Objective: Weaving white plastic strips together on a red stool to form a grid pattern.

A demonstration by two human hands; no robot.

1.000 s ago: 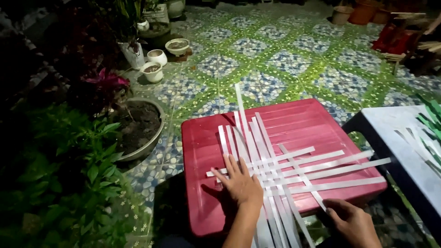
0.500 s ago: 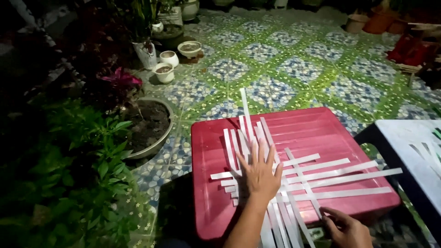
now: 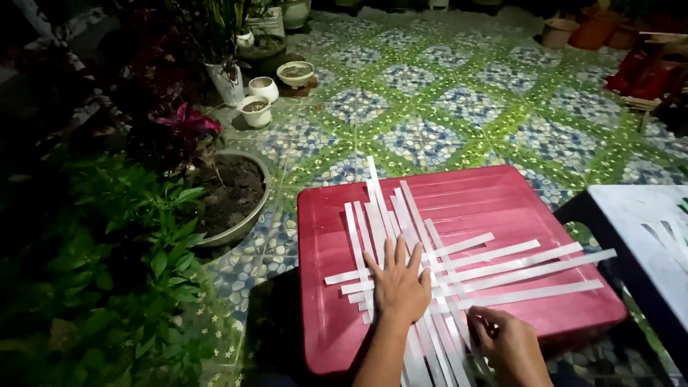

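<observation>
Outdoor tiled ground at night, lit from the head view. Lower centre of the frame: left hand [image 3: 398, 285] lies flat, fingers spread wide, pressing on a lattice of white strips [image 3: 459, 276]. Lower right: right hand [image 3: 507, 344] is curled narrow, fingertips pinching the near end of one lengthwise strip. The strips are thin, flat and pale; several run lengthwise away from the person, others cross them toward the right, interlaced near the left hand. They rest on a red plastic lid [image 3: 502, 208], flat and ribbed, in the centre of the frame. Right edge: a white stool top [image 3: 645, 215]. Left of the frame: a soil-filled pot [image 3: 233, 190] among green plants. Upper frame: green-and-blue patterned floor tiles [image 3: 430, 93] and small white pots [image 3: 261, 89].
</observation>
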